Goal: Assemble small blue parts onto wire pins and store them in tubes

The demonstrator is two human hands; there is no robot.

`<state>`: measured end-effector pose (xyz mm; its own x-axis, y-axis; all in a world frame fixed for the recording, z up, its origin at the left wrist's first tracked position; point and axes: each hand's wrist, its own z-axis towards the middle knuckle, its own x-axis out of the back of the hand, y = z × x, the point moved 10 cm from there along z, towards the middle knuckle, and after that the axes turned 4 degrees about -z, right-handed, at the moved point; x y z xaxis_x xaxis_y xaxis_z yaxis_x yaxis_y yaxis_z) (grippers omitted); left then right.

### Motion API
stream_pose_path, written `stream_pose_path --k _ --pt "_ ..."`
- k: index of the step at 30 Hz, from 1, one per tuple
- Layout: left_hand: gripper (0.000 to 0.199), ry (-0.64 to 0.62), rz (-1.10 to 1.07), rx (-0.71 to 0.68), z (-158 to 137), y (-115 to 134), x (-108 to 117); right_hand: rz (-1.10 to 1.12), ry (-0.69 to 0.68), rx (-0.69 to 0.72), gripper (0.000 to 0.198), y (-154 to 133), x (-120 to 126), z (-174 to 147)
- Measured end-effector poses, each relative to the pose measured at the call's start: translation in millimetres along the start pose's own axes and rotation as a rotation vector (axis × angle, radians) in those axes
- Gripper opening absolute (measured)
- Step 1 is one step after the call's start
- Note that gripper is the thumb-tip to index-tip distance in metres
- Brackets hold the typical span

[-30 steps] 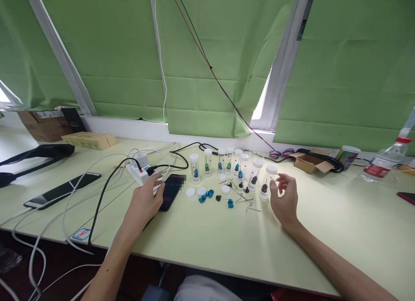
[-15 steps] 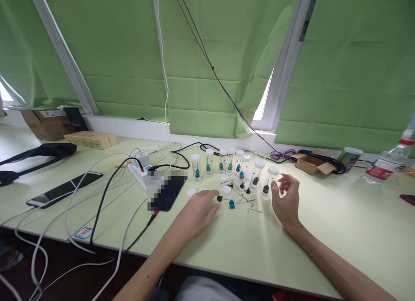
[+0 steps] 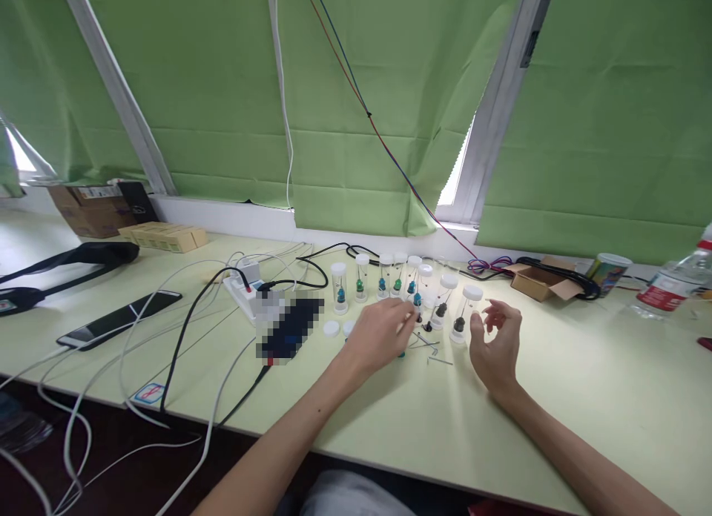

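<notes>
My left hand (image 3: 383, 329) reaches over the small parts in the middle of the table. Its thumb and fingertips are drawn together at a small black part (image 3: 418, 317); what lies between them is hidden. Beside the rightmost capped clear tube (image 3: 465, 313), my right hand (image 3: 498, 345) rests with fingers curled and thumb apart, holding nothing. Several such tubes with white caps stand in a curved row, with blue, green or dark pieces on thin stems inside, such as the leftmost tube (image 3: 340, 288). Another black part (image 3: 427, 327) and thin metal pins (image 3: 439, 361) lie between the hands.
Loose white caps (image 3: 331, 328) lie left of my left hand. Farther left are a partly blurred phone (image 3: 300, 319), a power strip (image 3: 240, 295), trailing cables and another phone (image 3: 119, 319). An open cardboard box (image 3: 537, 282) and a water bottle (image 3: 670, 286) stand at right.
My left hand has moved right and slightly away from me, from the loose caps to the black parts, now covering some pieces. My right hand stays beside the rightmost tube.
</notes>
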<state>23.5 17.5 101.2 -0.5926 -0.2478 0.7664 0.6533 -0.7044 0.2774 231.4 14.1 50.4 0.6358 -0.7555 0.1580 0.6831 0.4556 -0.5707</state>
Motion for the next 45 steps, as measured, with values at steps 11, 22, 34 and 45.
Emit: stream_pose_path --k 11,22,34,45 --pt "0.034 -0.113 0.340 0.691 -114.6 -130.2 67.3 0.022 0.012 0.057 0.027 -6.2 1.5 -2.0" --pt "0.039 -0.090 0.288 0.693 -141.4 -145.4 64.5 0.013 0.002 0.081 0.025 -9.8 0.8 -3.5" --pt "0.059 0.006 0.382 0.702 -148.4 -157.6 78.7 0.105 -0.074 0.383 0.029 -64.6 -1.7 -21.7" --pt "0.056 0.033 0.236 0.814 -142.9 -185.8 88.3 -0.009 -0.406 0.414 0.016 -82.5 -32.5 -61.3"
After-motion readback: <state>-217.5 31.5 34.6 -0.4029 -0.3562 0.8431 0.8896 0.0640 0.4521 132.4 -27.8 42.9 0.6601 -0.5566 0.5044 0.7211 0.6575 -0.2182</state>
